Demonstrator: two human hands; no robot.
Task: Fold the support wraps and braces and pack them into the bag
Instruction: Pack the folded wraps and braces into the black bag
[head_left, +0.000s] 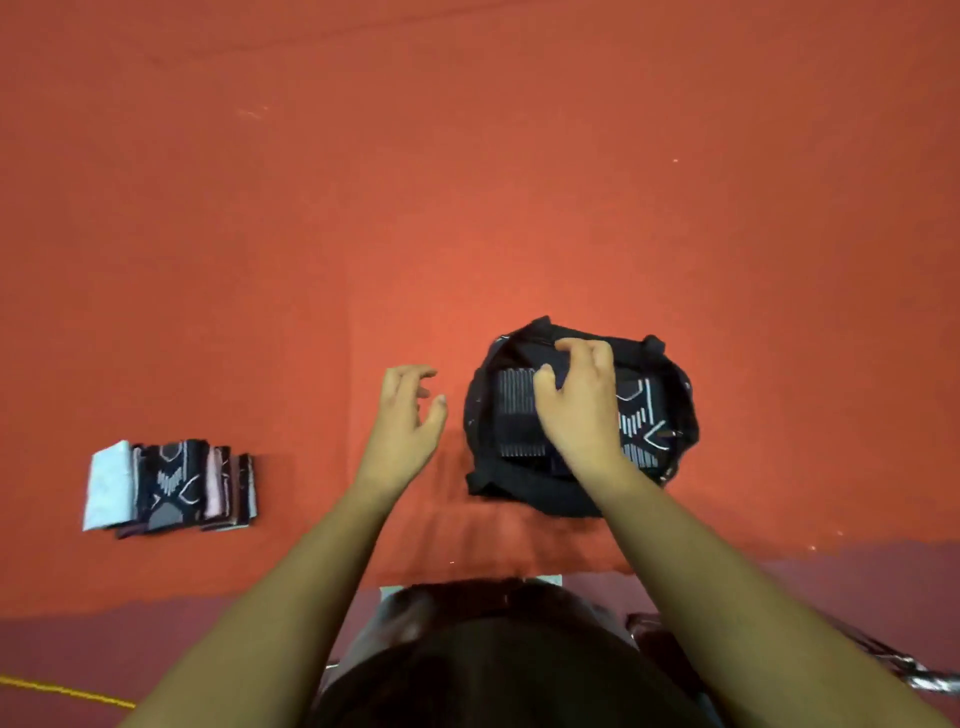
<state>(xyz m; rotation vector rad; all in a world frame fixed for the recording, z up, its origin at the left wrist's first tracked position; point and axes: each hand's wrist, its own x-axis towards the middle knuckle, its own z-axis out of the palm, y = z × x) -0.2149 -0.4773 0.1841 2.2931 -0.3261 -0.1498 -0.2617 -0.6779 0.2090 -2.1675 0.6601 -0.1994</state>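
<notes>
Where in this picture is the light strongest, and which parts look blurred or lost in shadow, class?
Head view: light is strongest on the red cloth beside the bag, fading toward the corners; the left hand and the stack of folded wraps look smeared; the bag's dark inside swallows detail round the right hand.

the right hand (582, 410) hides the middle of the braces (519, 410) in the bag (519, 493).

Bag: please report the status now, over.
Left hand open, empty, beside black bag. Right hand inside bag on folded braces, grip unclear. Stack of folded wraps waits far left. Nothing in the way.
</notes>
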